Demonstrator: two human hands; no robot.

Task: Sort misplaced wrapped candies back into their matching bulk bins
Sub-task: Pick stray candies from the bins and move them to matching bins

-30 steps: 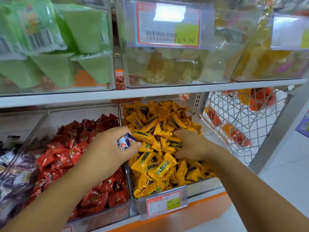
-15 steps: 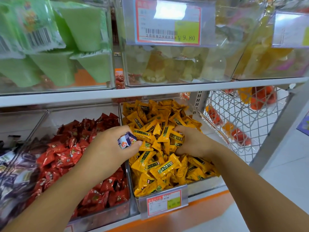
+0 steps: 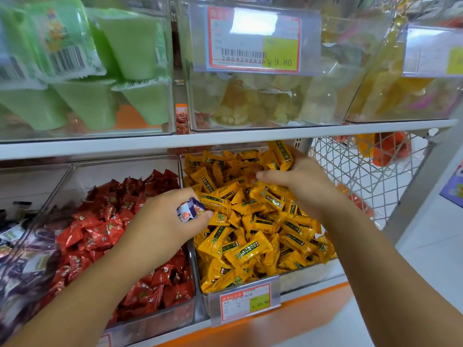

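Candy in a blue-and-white wrapper [image 3: 189,211] sits pinched between the thumb and curled fingers of my left hand [image 3: 160,221], its crimped end poking out toward my right hand [image 3: 300,181]. The left hand hovers over the clear wall between two bins. Red candies [image 3: 100,234] lie under it and to its left in the red bin [image 3: 160,319], and yellow candies [image 3: 240,246] begin right at its fingertips, one of them just beside my thumb.

My right hand is farther from me, up at the back right corner of the yellow bin [image 3: 308,274], well apart from the left hand. Its fingers are curled round a small bunch of the yellow candies, raised a little above the heap, and its thumb sticks out toward the left hand. Below that wrist the heap fills the bin to its front wall, where a red-bordered price tag [image 3: 245,300] hangs nearer to me than either hand.

Just right of my right hand stands a wire basket [image 3: 350,159], with orange and red packets blurred behind it. Left of my left forearm, past the red candies, lies a blurred heap of purple-wrapped candies [image 3: 20,271]. Above both hands runs a white shelf [image 3: 250,136] bearing clear bins: green cups [image 3: 132,46] above the left hand, pale jelly cups [image 3: 250,106] above the right, behind a label [image 3: 253,38] reading 9.80.
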